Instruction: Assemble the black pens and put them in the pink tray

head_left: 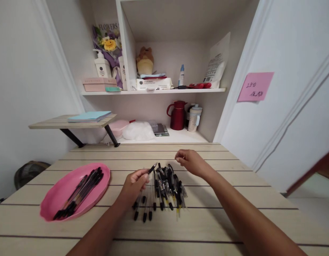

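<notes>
My left hand (134, 183) is closed round a black pen (152, 168), whose tip sticks out up and to the right. A pile of several black pens (164, 190) lies on the wooden table (207, 213) just right of that hand. My right hand (189, 161) hovers above the far right side of the pile with its fingers pinched together; what they hold, if anything, is too small to make out. A pink oval tray (58, 193) at the left holds several more black pens (81, 192).
Behind the table stands a white shelf unit with a red jug (177, 115), a white mug (194, 118), bottles, boxes and a plush toy (145, 60). A small raised shelf (71, 123) carries a blue notebook. A pink note (255, 86) hangs on the right wall.
</notes>
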Demonstrator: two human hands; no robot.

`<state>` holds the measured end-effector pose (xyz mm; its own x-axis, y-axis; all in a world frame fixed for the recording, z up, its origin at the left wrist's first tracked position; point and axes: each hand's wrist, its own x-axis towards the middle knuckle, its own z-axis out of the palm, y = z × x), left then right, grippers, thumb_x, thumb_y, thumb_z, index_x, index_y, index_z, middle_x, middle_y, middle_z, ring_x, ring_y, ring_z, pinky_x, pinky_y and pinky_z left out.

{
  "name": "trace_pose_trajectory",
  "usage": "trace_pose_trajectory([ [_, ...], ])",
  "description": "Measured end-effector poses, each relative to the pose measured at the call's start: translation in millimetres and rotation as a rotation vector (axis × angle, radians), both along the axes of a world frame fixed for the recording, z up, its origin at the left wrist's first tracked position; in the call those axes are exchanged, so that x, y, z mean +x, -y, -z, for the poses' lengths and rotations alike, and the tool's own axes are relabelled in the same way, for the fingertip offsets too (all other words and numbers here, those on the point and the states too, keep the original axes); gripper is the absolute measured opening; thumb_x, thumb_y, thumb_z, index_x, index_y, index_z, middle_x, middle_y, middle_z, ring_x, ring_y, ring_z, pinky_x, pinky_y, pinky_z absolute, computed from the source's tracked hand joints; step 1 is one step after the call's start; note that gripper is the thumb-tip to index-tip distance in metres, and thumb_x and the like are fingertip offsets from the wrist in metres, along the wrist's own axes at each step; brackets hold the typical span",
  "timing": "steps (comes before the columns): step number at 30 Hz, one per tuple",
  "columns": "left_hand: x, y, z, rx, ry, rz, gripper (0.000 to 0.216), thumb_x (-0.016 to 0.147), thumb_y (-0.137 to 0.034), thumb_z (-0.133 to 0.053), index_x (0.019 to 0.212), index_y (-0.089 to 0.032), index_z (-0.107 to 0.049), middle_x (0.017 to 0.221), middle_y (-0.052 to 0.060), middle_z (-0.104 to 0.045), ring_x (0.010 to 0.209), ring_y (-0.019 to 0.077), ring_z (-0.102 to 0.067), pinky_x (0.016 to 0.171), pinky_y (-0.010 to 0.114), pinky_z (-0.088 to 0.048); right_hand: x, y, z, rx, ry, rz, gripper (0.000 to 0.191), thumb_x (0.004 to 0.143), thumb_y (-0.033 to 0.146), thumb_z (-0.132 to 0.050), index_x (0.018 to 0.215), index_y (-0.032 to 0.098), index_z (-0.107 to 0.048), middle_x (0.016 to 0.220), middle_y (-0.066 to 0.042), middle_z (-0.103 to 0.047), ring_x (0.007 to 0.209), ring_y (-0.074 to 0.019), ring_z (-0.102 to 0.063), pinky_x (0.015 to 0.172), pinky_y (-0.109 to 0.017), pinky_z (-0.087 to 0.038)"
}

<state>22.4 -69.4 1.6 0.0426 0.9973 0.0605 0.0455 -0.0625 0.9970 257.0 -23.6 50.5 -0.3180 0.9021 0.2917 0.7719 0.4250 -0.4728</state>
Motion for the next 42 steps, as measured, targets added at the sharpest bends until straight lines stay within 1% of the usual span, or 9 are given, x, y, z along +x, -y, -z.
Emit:
trace_pose_trajectory([
  [6,-3,-3,2.1,-0.093,0.309,0.065,0.031,0.066,-0.023,-0.064,0.095,-0.014,-0.059,0.065,0.0,-0.057,0.049,0.0058,-0.047,0.046,0.018,-0.034,10,-1,2.3,-0.299,0.388,0.062,0.014,0.067,0.02,-0.051,0.07,0.016,-0.065,0.067,-0.006,-0.064,0.059,-0.0152,-0.056,0.05,-0.023,-0.032],
  [14,-10,-5,-1.9,-0.199,0.706,0.147,0.023,0.066,-0.006,-0.061,0.086,-0.017,-0.056,0.074,0.0,-0.057,0.06,0.0071,-0.053,0.057,0.02,-0.043,6,-6,16.5,-0.421,0.424,0.022,0.017,0.063,0.016,-0.051,0.07,0.014,-0.066,0.059,-0.005,-0.064,0.052,-0.0127,-0.054,0.047,-0.021,-0.032],
  [22,-12,-8,0.9,-0.164,0.806,0.2,0.016,0.07,-0.003,-0.057,0.08,-0.015,-0.054,0.078,0.001,-0.057,0.066,0.0086,-0.054,0.064,0.024,-0.046,8,-7,22.6,-0.514,0.418,-0.037,0.016,0.063,0.024,-0.054,0.066,0.013,-0.064,0.058,-0.006,-0.063,0.052,-0.0136,-0.056,0.047,-0.021,-0.036],
  [24,-12,-8,0.8,-0.163,0.814,0.205,0.016,0.07,-0.002,-0.056,0.08,-0.015,-0.055,0.078,0.001,-0.057,0.065,0.0085,-0.054,0.064,0.024,-0.046,6,-6,24.9,-0.586,0.392,-0.047,0.019,0.061,0.024,-0.054,0.074,0.013,-0.064,0.059,-0.007,-0.063,0.05,-0.0144,-0.055,0.044,-0.022,-0.037],
  [28,-11,-7,1.2,-0.155,0.798,0.22,0.018,0.071,-0.002,-0.055,0.082,-0.016,-0.054,0.078,0.001,-0.056,0.065,0.0082,-0.054,0.064,0.024,-0.046,1,-4,29.1,-0.651,0.357,0.005,0.041,0.059,0.019,-0.055,0.1,0.014,-0.056,0.062,-0.006,-0.062,0.045,-0.015,-0.054,0.04,-0.023,-0.04],
  [32,-10,-6,2.9,-0.157,0.77,0.226,0.017,0.072,-0.004,-0.055,0.084,-0.016,-0.054,0.078,0.001,-0.056,0.065,0.0079,-0.054,0.063,0.023,-0.047,-4,-1,30.6,-0.699,0.349,0.011,0.048,0.058,0.015,-0.054,0.106,0.012,-0.052,0.066,-0.007,-0.063,0.048,-0.0165,-0.057,0.04,-0.024,-0.042],
  [34,-10,-6,3.5,-0.164,0.76,0.224,0.017,0.072,-0.005,-0.055,0.084,-0.017,-0.053,0.078,0.001,-0.056,0.064,0.0077,-0.054,0.063,0.023,-0.047,-5,1,31.2,-0.676,0.374,0.02,0.049,0.058,0.013,-0.054,0.107,0.012,-0.051,0.07,-0.009,-0.064,0.052,-0.0179,-0.059,0.043,-0.025,-0.043],
  [39,-9,-5,2.5,-0.189,0.723,0.231,0.018,0.074,-0.008,-0.055,0.089,-0.017,-0.053,0.077,0.001,-0.057,0.062,0.0078,-0.055,0.061,0.023,-0.047,-7,1,34.2,-0.333,0.453,0.083,0.051,0.053,0.017,-0.061,0.104,0.013,-0.054,0.092,-0.014,-0.063,0.083,-0.0254,-0.059,0.061,-0.028,-0.043],
  [42,-8,-3,-0.3,-0.207,0.686,0.251,0.02,0.075,-0.011,-0.054,0.094,-0.018,-0.053,0.076,0.001,-0.057,0.061,0.0086,-0.055,0.056,0.022,-0.047,-2,-5,33.5,-0.306,0.423,0.118,0.041,0.055,0.018,-0.059,0.095,0.012,-0.058,0.093,-0.015,-0.062,0.086,-0.0268,-0.058,0.065,-0.029,-0.041],
])
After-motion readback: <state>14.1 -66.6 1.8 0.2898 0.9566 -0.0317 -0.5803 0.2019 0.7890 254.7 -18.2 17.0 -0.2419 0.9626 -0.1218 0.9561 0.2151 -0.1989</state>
